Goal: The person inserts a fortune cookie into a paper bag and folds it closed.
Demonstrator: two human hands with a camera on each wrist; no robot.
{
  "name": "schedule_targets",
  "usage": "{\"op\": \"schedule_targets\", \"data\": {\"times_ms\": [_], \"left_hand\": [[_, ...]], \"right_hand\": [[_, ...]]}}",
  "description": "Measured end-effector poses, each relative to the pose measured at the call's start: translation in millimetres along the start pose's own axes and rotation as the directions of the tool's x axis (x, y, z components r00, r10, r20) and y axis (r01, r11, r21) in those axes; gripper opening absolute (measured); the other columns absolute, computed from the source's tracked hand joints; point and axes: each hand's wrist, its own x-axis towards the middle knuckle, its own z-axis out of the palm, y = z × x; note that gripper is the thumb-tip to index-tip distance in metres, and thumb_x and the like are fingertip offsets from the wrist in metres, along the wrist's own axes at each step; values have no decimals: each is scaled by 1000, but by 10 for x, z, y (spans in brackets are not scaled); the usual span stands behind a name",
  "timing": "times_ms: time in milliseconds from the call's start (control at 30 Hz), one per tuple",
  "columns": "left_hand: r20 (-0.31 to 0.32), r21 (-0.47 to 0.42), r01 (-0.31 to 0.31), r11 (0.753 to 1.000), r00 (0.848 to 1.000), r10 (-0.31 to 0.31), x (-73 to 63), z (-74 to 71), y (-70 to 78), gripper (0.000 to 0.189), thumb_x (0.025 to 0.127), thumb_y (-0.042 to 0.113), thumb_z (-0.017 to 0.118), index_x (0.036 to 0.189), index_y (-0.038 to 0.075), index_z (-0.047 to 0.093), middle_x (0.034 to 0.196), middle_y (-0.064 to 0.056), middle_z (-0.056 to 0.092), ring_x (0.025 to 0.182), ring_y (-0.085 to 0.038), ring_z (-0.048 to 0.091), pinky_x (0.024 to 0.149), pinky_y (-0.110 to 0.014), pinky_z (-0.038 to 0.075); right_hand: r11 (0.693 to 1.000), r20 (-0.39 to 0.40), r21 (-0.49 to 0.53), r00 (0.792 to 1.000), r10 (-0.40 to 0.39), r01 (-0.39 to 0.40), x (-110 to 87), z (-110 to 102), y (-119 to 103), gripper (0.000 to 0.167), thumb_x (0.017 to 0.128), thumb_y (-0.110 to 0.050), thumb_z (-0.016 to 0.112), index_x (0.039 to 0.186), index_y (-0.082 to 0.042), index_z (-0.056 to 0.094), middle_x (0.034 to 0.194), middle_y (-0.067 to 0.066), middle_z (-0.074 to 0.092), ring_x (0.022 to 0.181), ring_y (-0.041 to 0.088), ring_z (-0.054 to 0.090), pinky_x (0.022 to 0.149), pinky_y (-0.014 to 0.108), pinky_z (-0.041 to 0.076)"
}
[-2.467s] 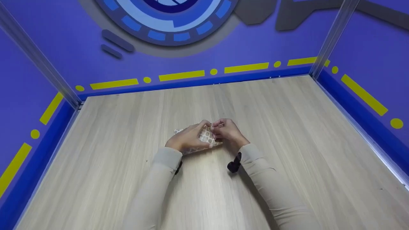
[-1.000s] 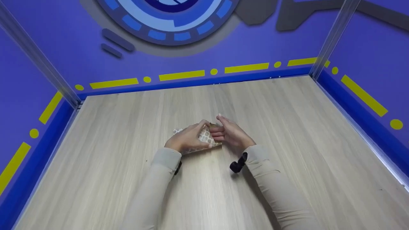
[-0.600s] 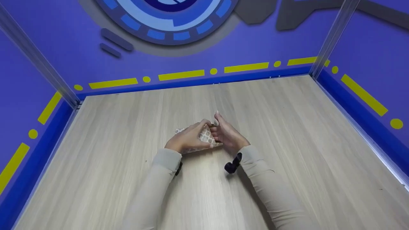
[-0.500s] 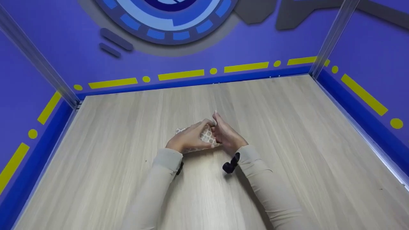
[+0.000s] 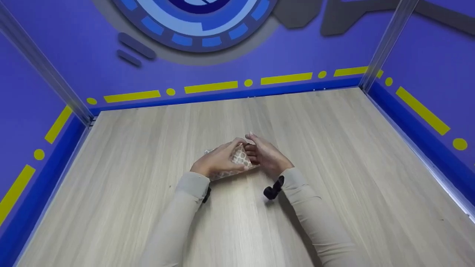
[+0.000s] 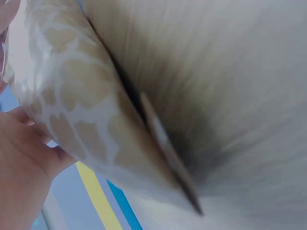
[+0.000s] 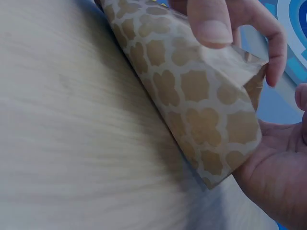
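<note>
A wrapped package (image 5: pixel 241 157) in tan-and-white lattice-patterned paper lies slanted near the middle of the table. My left hand (image 5: pixel 216 160) grips it from above, thumb on the near side and fingers on the far side. At its right end, my right hand (image 5: pixel 271 155) holds its fingers against the paper, thumb raised and apart. The right wrist view shows loose, folded paper at the end of the package (image 7: pixel 192 103), beneath the left thumb (image 7: pixel 211 24). In the left wrist view, the package (image 6: pixel 81 91) has a thin edge sticking out along its underside. The right fingertips are partly hidden.
The pale wooden table (image 5: pixel 148 155) extends around both hands. Blue-purple walls (image 5: pixel 207 76) with yellow marks enclose its back and sides. A black wrist device (image 5: pixel 274 190) hangs at the right sleeve, close above the table.
Earlier my right fingers pinched the paper at the package's right end. They have since let go and straightened against that end, the thumb lifting away. The left hand keeps its grip, nearly still.
</note>
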Motion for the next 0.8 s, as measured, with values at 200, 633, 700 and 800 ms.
{"op": "schedule_targets", "data": {"times_ms": [200,633,700,800], "left_hand": [[4,22,42,999,999,-42,-19,-36,-25,77,82,50,69,146,24,33,149,-4,42,135,-25,43,109,-44,36],[22,26,86,996,996,-86,-93,-63,-154,66,89,51,58,146,23,40,149,-2,43,139,-21,38,113,-41,31],[17,25,85,996,996,-85,-95,-67,-168,64,90,50,55,146,22,40,149,-2,43,138,-22,39,113,-41,31],[15,32,89,995,996,-90,-102,-74,-181,61,92,49,51,146,22,40,149,-2,43,138,-22,39,113,-40,31]], "right_hand": [[999,-25,-33,1000,-8,7,-36,-71,-31,53,102,-35,44,145,-8,33,122,15,56,104,22,62,95,34,49],[974,-22,-177,989,-147,141,-77,-256,-84,47,103,-24,44,137,8,43,114,17,67,98,17,67,92,30,52],[972,-44,-182,986,-158,148,-87,-281,-97,45,102,-23,45,135,8,46,108,13,68,95,15,67,89,28,53],[970,-78,-181,981,-178,162,-94,-334,-100,42,102,-19,45,134,8,48,104,11,70,92,15,68,86,27,54]]}}
